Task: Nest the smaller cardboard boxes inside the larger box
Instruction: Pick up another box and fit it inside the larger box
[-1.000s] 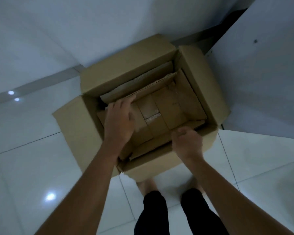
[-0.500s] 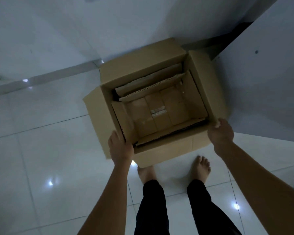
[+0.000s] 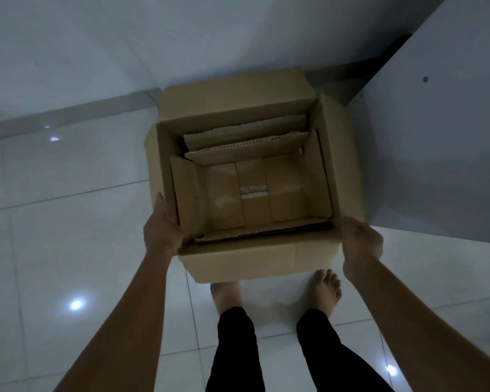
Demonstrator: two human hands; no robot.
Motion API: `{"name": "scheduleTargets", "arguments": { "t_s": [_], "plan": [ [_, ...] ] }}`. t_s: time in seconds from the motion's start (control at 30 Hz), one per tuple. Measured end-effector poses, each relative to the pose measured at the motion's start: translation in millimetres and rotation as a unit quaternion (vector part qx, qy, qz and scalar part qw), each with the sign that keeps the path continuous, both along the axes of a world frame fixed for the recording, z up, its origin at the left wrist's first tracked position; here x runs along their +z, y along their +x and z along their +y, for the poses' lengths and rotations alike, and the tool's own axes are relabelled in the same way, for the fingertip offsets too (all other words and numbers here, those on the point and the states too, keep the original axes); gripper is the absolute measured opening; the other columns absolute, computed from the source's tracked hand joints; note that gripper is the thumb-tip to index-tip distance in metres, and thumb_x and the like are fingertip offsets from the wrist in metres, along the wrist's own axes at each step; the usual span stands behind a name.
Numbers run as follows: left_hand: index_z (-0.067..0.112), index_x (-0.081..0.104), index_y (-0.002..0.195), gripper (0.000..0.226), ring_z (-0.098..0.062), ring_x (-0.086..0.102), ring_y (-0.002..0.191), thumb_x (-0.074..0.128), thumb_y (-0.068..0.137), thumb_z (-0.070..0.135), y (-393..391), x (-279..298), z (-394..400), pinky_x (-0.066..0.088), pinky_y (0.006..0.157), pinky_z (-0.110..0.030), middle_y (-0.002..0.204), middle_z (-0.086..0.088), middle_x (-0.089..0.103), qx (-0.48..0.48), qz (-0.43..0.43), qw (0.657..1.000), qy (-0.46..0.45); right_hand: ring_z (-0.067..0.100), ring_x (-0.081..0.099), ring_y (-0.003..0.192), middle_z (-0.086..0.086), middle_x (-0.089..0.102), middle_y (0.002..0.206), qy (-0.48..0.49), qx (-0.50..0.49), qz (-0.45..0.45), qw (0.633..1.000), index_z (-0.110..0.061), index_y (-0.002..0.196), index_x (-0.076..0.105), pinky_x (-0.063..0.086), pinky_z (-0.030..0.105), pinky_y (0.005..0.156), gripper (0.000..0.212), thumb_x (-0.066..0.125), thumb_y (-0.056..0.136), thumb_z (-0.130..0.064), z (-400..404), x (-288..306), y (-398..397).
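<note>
- Both hands have left the inside and moved to the larger box's (image 3: 255,258) near corners since a second ago.
- Left hand (image 3: 162,232) and right hand (image 3: 362,246) clamp its outer walls.
- Smaller box (image 3: 252,199) sits nested inside, above the tiled floor (image 3: 68,250); nesting looks finished.

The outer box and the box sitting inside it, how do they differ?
The outer box is larger and surrounds the inner box, which sits down inside it. The outer box is held at its near corners by the left hand and right hand; the inner box is untouched. Both are plain brown cardboard, open at the top.
</note>
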State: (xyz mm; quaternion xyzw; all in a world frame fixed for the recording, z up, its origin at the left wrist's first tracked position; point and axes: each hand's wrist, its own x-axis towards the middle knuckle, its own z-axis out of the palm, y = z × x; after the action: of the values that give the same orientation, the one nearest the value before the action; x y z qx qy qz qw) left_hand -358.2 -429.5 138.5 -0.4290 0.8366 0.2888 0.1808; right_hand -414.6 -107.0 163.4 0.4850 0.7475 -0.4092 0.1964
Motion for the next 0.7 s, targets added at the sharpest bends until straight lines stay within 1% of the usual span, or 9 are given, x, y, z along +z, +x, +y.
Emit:
{"name": "scheduleTargets", "arguments": {
  "t_s": [0.03,0.1,0.17,0.23,0.37,0.47,0.53,0.6,0.7],
  "plan": [
    [0.027,0.023,0.156,0.059,-0.041,0.055,0.121,0.041,0.1,0.015,4.2,-0.5,-0.1,0.047,0.097,-0.045,0.14,-0.015,0.055,0.005,0.006,1.0,0.001,0.019,0.054,0.066,0.005,0.057,0.074,-0.051,-0.061,-0.007,0.997,-0.014,0.071,0.057,0.044,0.027,0.061,0.023,0.051,0.092,-0.02,7.0,-3.1,3.3],
    [0.033,0.028,0.152,0.06,-0.038,0.056,0.122,0.041,0.098,0.012,16.2,-5.1,1.0,0.05,0.098,-0.048,0.143,-0.007,0.054,0.023,0.02,1.0,0.002,0.011,0.057,0.064,0.003,0.064,0.087,-0.15,-0.166,-0.025,0.974,-0.014,0.087,0.062,0.047,0.022,0.057,0.01,0.062,0.088,-0.024,21.2,-12.2,6.9],
    [0.033,0.026,0.154,0.064,-0.033,0.049,0.132,0.04,0.096,0.009,30.4,-8.7,7.8,0.045,0.104,-0.049,0.152,-0.002,0.045,0.036,0.028,0.999,-0.001,0.01,0.062,0.068,0.0,0.07,0.088,-0.214,-0.246,-0.033,0.945,-0.015,0.115,0.065,0.052,0.021,0.054,0.037,0.074,0.081,-0.027,34.0,-28.0,7.1],
    [0.029,0.026,0.153,0.065,-0.032,0.045,0.135,0.046,0.094,0.011,43.2,-11.2,18.1,0.043,0.107,-0.048,0.154,-0.003,0.039,0.004,0.055,0.998,-0.008,0.012,0.065,0.076,-0.001,0.069,0.088,-0.248,-0.285,-0.008,0.926,-0.019,0.116,0.065,0.054,0.024,0.061,0.038,0.076,0.081,-0.03,35.5,-33.2,0.8],
    [0.016,0.016,0.157,0.079,-0.035,0.021,0.148,0.06,0.092,0.023,57.7,-9.4,47.0,0.031,0.116,-0.049,0.163,-0.013,0.016,-0.077,0.03,0.995,-0.063,0.014,0.065,0.095,-0.002,0.069,0.101,-0.258,-0.276,0.037,0.925,-0.017,0.12,0.063,0.054,0.029,0.081,0.035,0.07,0.087,-0.027,30.1,-28.6,2.8],
    [0.028,0.02,0.156,0.067,-0.028,0.01,0.152,0.05,0.097,0.037,63.3,1.6,82.2,0.023,0.118,-0.05,0.165,-0.005,0.011,-0.228,0.076,0.965,-0.107,0.017,0.065,0.107,0.002,0.068,0.117,-0.283,-0.293,0.11,0.907,-0.019,0.114,0.061,0.054,0.032,0.092,0.027,0.067,0.089,-0.012,28.8,-26.3,13.3],
    [0.034,0.023,0.154,0.059,-0.025,0.016,0.151,0.044,0.099,0.037,65.6,3.1,109.4,0.026,0.118,-0.048,0.164,-0.001,0.017,-0.301,0.098,0.947,-0.046,0.017,0.066,0.105,0.004,0.068,0.116,-0.254,-0.287,0.14,0.913,-0.02,0.105,0.06,0.054,0.031,0.095,0.026,0.068,0.087,-0.004,28.3,-20.2,18.6],
    [0.035,0.026,0.152,0.055,-0.023,0.033,0.145,0.042,0.099,0.036,66.6,0.4,134.6,0.037,0.112,-0.05,0.159,0.001,0.031,-0.365,0.088,0.927,-0.02,0.013,0.067,0.099,0.001,0.069,0.107,-0.234,-0.255,0.168,0.923,-0.018,0.11,0.06,0.054,0.027,0.092,0.032,0.069,0.085,0.0,31.2,-14.2,23.0],
    [0.04,0.031,0.148,0.051,-0.022,0.039,0.14,0.039,0.098,0.044,62.9,-1.6,159.3,0.032,0.11,-0.056,0.153,0.007,0.042,-0.379,0.052,0.924,-0.012,0.013,0.065,0.089,-0.003,0.07,0.097,-0.14,-0.138,0.178,0.964,-0.015,0.113,0.063,0.052,0.027,0.085,0.034,0.073,0.082,-0.008,34.9,-7.7,29.8]
  ]
}}
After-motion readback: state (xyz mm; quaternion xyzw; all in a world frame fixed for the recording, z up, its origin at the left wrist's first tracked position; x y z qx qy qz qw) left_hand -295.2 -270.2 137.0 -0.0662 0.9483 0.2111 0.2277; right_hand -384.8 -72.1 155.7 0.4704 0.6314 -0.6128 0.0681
